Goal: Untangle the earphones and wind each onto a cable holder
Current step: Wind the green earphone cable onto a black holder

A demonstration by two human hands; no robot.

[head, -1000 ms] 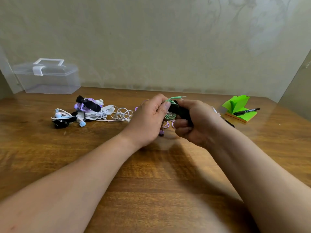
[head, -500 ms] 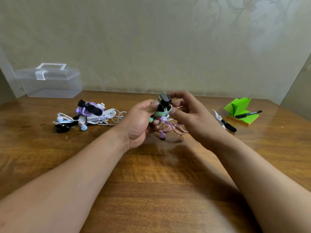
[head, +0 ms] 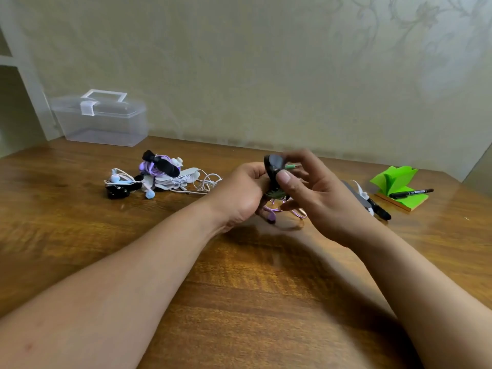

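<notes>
My left hand point(head: 243, 194) and my right hand point(head: 314, 193) meet over the table's middle around a black cable holder point(head: 274, 165) with a green earphone cable point(head: 275, 194) coiled in it. The left hand grips the coil from the left. My right thumb and fingers pinch the holder's black flap, and a green plug point(head: 292, 166) sticks out to the right. A purple earphone point(head: 271, 215) and its loose cable lie on the table under my hands. A pile of earphones wound on holders point(head: 159, 174) lies to the left.
A clear plastic box point(head: 102, 121) stands at the back left by the wall. On the right lie another black holder point(head: 378, 209), a green sticky-note block point(head: 396, 182) and a black marker point(head: 411, 193). The wooden table point(head: 253, 302) stretches toward me.
My right hand has shifted from gripping the holder from the right to pinching its flap with the thumb on top. The holder now stands upright between my hands, and the view has tilted slightly.
</notes>
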